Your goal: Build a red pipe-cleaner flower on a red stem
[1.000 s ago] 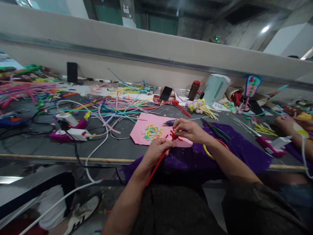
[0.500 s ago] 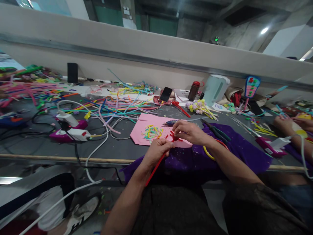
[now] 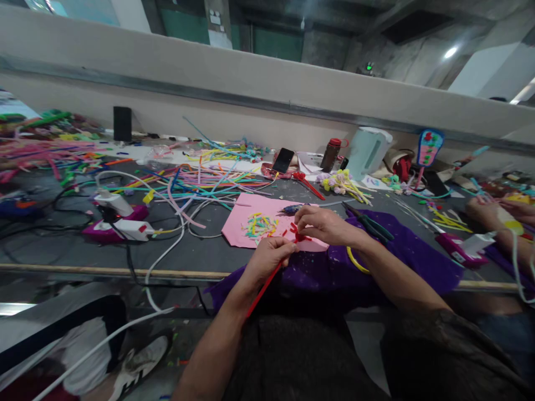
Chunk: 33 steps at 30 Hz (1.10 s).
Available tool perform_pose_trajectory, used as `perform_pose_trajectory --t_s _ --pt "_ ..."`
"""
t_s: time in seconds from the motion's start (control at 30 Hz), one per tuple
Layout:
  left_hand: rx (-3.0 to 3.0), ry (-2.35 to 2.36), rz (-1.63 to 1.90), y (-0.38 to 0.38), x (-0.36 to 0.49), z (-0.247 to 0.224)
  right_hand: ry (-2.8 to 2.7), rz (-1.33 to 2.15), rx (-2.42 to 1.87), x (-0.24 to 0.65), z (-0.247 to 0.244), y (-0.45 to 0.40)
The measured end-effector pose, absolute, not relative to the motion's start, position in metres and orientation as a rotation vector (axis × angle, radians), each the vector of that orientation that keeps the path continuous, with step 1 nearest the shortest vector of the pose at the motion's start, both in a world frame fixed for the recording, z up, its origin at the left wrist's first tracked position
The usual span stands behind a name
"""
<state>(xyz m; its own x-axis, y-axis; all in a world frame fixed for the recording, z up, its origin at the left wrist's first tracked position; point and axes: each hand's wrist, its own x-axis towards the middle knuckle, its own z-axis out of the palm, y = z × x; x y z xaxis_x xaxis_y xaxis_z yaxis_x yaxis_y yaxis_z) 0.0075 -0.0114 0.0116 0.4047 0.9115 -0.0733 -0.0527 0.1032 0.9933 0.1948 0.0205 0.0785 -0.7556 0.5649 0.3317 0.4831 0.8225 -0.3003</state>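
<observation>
My left hand (image 3: 270, 256) is closed around a red pipe cleaner stem (image 3: 263, 291), whose long end hangs down toward my lap. At its top sits a small red pipe cleaner piece (image 3: 298, 236) with short prongs. The fingers of my right hand (image 3: 324, 224) pinch this red piece from above; the fingertips partly hide it. Both hands hover over a pink sheet (image 3: 236, 231) bearing a heap of short yellow, green and white cut pieces (image 3: 259, 225). A dark pointed tool (image 3: 290, 210) lies on the sheet just beyond my right hand.
Dark-handled pliers (image 3: 370, 224) rest on a purple cloth (image 3: 422, 250) at the right. Power strips (image 3: 112, 231) with cables lie left. Loose pipe cleaners (image 3: 217, 181), a phone (image 3: 283, 160), a bottle (image 3: 331, 155) and a pale jug (image 3: 370, 153) stand behind. Another person's hands (image 3: 487, 214) work far right.
Almost nothing differs. Both hands keep their hold on the red pipe cleaner, with only a slight shift of the fingers and of the camera view.
</observation>
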Motion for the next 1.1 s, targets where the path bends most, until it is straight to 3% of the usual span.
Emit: perform_pose_trajectory --t_s 0.23,0.57,1.1 --pt "1.241 0.901 0.878 -0.013 0.008 0.014 -2.512 0.299 -0.714 0.196 0.074 0.023" --pt "0.988 0.714 0.845 -0.004 -0.006 0.008 -1.985 0.333 -0.865 0.208 0.061 0.009" --pt "0.911 0.651 0.835 -0.001 -0.011 0.005 -2.189 0.329 -0.907 0.190 0.062 0.006"
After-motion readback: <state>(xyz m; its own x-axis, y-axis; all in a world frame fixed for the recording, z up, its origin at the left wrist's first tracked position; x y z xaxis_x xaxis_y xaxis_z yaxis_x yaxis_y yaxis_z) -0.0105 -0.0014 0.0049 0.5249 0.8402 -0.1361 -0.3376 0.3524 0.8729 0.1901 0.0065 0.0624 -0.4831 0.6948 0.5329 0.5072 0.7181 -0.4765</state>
